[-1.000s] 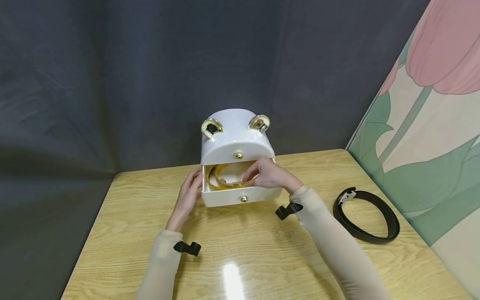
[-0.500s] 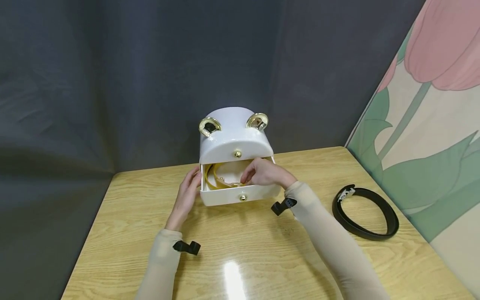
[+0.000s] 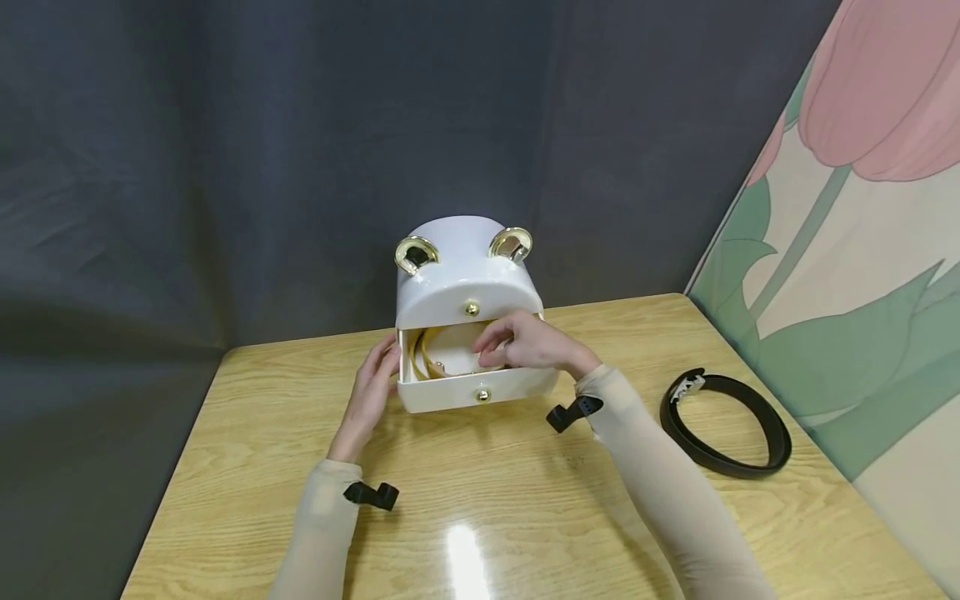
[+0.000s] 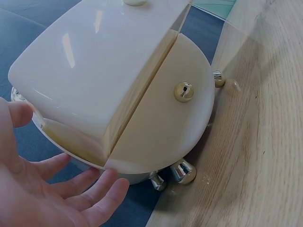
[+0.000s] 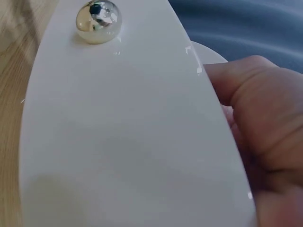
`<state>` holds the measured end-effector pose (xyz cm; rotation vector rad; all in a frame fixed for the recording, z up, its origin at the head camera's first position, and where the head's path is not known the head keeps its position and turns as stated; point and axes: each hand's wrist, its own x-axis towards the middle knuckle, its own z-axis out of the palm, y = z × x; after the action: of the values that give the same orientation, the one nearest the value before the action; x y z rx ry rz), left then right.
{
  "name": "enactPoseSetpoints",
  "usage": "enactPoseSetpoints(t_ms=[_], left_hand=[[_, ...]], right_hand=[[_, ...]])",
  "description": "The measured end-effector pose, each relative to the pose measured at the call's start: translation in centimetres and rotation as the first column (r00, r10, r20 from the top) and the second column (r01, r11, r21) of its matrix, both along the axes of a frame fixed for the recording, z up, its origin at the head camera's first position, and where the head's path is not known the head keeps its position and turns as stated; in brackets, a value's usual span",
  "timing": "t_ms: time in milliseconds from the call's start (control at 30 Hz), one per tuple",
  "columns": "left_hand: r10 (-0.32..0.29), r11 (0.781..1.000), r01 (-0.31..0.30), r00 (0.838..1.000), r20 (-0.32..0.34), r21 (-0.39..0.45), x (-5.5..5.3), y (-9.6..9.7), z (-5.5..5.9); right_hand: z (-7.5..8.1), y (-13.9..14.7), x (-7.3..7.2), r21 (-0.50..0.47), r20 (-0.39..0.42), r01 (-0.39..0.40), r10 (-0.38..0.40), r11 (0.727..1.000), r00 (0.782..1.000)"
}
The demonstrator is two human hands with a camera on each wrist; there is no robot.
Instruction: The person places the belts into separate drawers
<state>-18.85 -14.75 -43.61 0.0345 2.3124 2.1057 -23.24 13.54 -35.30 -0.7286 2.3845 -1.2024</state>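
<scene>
A white rounded box (image 3: 465,258) with two gold ring-shaped ears stands on the table, its lower drawer (image 3: 442,395) pulled out. Coiled inside the drawer is a yellow belt (image 3: 426,357), its right part covered by my hand and the drawer front. My right hand (image 3: 532,342) reaches in over the front wall, fingers bent downward above the drawer floor, and their tips show no strap between them. At the box's left side is my left hand (image 3: 371,383). In the left wrist view its fingers (image 4: 97,189) spread loosely along the drawer's side edge.
A black belt (image 3: 776,442) with a silver buckle lies coiled at the right of the wooden table (image 3: 255,433). Behind the box hangs a dark curtain (image 3: 337,167). A wall with a painted tulip (image 3: 870,92) borders the table on the right.
My right fingers have lifted off the yellow belt's buckle area, and the belt there sits lower behind the drawer front. My left hand keeps its place at the box's side.
</scene>
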Motion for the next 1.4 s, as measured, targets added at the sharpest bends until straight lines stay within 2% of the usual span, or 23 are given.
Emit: enactPoseSetpoints(t_ms=[200, 433, 633, 733, 833, 933, 1033, 1233, 1400], left_hand=[[-0.009, 1.000, 0.009, 1.000, -0.004, -0.003, 0.0, 0.1, 0.0], [-0.011, 1.000, 0.011, 1.000, 0.010, 0.006, -0.1, 0.0, 0.0], [-0.027, 1.000, 0.027, 1.000, 0.006, -0.007, 0.0, 0.1, 0.1], [-0.025, 1.000, 0.025, 1.000, 0.007, -0.012, 0.1, 0.1, 0.2], [-0.017, 1.000, 0.017, 1.000, 0.006, -0.008, 0.1, 0.0, 0.2], [-0.013, 1.000, 0.013, 1.000, 0.006, -0.004, 0.1, -0.1, 0.2], [-0.016, 1.000, 0.016, 1.000, 0.006, 0.001, 0.2, 0.0, 0.2], [-0.014, 1.000, 0.014, 1.000, 0.008, -0.004, 0.1, 0.1, 0.1], [-0.012, 1.000, 0.012, 1.000, 0.003, 0.003, 0.0, 0.0, 0.2]], right_hand=[[0.3, 1.1, 0.1, -0.149, 0.011, 0.085, -0.085, 0.985, 0.996], [0.9, 1.8, 1.6, -0.231, -0.059, 0.158, -0.176, 0.960, 0.983], [0.6, 1.9, 3.5, -0.280, -0.149, 0.256, -0.305, 0.925, 0.941], [0.1, 1.4, 4.6, -0.315, -0.208, 0.272, -0.346, 0.909, 0.915], [-0.7, 0.8, 5.9, -0.364, -0.276, 0.276, -0.386, 0.889, 0.880], [-1.6, 0.1, 6.9, -0.417, -0.356, 0.255, -0.414, 0.873, 0.838], [-2.7, -0.3, 7.5, -0.455, -0.436, 0.191, -0.404, 0.870, 0.804], [-4.9, -0.3, 7.9, -0.438, -0.563, 0.041, -0.310, 0.898, 0.766], [-6.1, -0.3, 7.9, -0.396, -0.645, -0.019, -0.263, 0.918, 0.718]])
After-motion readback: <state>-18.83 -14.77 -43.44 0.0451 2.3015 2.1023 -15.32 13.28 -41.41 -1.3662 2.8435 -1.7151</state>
